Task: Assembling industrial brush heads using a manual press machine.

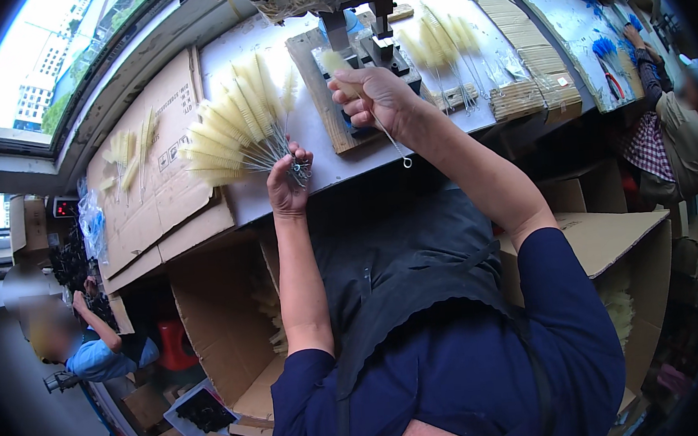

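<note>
My left hand (287, 187) is closed round the looped wire ends of several bottle brushes, whose pale yellow bristle heads (231, 127) fan out to the left over the white table. In my closed right hand (389, 100) is a single bottle brush (393, 141). Its bristle tip sticks out past my fingers toward the machine, while its thin wire stem and loop point back toward me. Just beyond that hand stands a dark metal press (384, 39) on a wooden board (312, 65). My fingers hide part of the brush's bristles.
More brushes (437, 40) lie right of the press, beside stacked cardboard strips (528, 48). A few brushes rest on flat cardboard (175, 141) at the left. Open cartons (226, 318) flank my body. One person (101, 348) works at far left, another (674, 135) at far right.
</note>
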Motion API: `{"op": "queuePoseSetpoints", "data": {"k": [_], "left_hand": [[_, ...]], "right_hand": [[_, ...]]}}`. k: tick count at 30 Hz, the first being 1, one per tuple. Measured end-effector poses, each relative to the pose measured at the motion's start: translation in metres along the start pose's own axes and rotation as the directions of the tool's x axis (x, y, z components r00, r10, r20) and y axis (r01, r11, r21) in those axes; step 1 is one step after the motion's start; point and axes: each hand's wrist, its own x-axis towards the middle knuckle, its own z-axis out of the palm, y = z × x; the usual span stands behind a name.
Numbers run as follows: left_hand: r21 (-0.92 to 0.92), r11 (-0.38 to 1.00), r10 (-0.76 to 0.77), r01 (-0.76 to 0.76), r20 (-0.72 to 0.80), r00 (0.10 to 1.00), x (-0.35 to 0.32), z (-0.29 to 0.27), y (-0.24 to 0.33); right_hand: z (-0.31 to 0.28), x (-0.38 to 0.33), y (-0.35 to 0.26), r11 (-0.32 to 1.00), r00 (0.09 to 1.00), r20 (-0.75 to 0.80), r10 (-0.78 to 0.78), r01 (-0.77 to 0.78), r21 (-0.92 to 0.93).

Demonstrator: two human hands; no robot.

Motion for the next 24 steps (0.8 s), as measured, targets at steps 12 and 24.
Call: {"op": "queuePoseSetpoints", "data": {"k": [12,24], "left_hand": [[-0.021,1.0,-0.015,0.015,-0.024,1.0,0.001,-0.003,0.004],[-0.013,1.0,0.0,0.0,-0.043,0.999,-0.004,0.0,0.002]], "right_hand": [[-0.05,-0.031,0.017,0.951,0.95,-0.114,-0.291,0.274,-0.145],[-0.066,-0.023,-0.004,0.887,0.906,-0.212,-0.365,0.27,-0.373]]}}
